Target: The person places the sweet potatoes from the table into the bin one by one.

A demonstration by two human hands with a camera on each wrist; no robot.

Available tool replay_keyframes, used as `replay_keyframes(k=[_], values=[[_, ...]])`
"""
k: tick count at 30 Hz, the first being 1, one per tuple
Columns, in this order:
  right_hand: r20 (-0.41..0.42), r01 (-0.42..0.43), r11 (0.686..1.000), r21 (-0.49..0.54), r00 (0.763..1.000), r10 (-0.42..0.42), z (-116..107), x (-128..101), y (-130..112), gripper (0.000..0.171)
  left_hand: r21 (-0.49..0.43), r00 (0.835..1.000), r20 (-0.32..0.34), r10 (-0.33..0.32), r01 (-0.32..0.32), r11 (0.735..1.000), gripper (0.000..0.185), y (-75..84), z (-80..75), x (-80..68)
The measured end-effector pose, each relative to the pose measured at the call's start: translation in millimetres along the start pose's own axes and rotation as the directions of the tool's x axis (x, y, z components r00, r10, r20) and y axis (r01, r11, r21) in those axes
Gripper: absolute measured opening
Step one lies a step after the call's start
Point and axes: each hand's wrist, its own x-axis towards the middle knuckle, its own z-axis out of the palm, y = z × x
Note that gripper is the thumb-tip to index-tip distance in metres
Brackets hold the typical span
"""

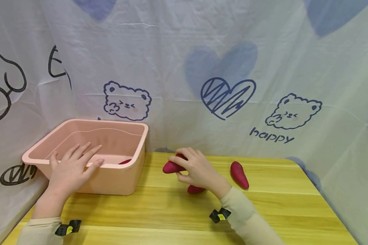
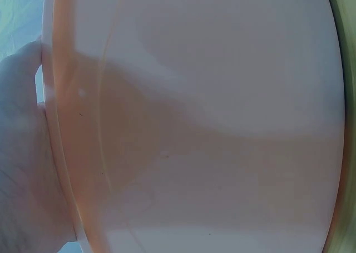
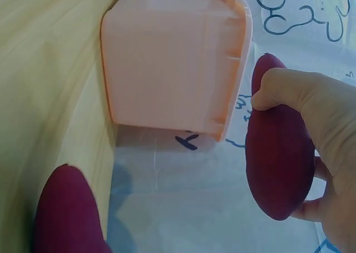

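Observation:
My right hand point(image 1: 199, 170) grips a dark red sweet potato point(image 1: 171, 167) above the table, to the right of a pink plastic bin point(image 1: 110, 182). The right wrist view shows the thumb and fingers around this sweet potato point(image 3: 278, 164). Below the hand, a second sweet potato point(image 1: 196, 189) lies partly hidden on the table. Another sweet potato point(image 1: 239, 175) rests farther right. Inside the bin, a bit of red sweet potato point(image 1: 124, 162) shows over the near rim. My left hand point(image 1: 70, 170) lies over the bin's near rim, fingers spread and straight.
The bin stands at the left of the yellow wood-grain table point(image 1: 171, 217). A white printed cloth point(image 1: 171, 68) with hearts and bears hangs behind the table and along both sides.

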Motion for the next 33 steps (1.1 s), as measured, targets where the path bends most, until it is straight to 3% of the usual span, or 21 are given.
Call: replay_keyframes(k=[33], values=[[-0.161, 0.077, 0.997, 0.018, 0.984, -0.073, 6, 75, -31, 0.043, -0.002, 1.000, -0.007, 0.004, -0.004, 1.000, 0.058, -0.6, 1.2, 0.5]])
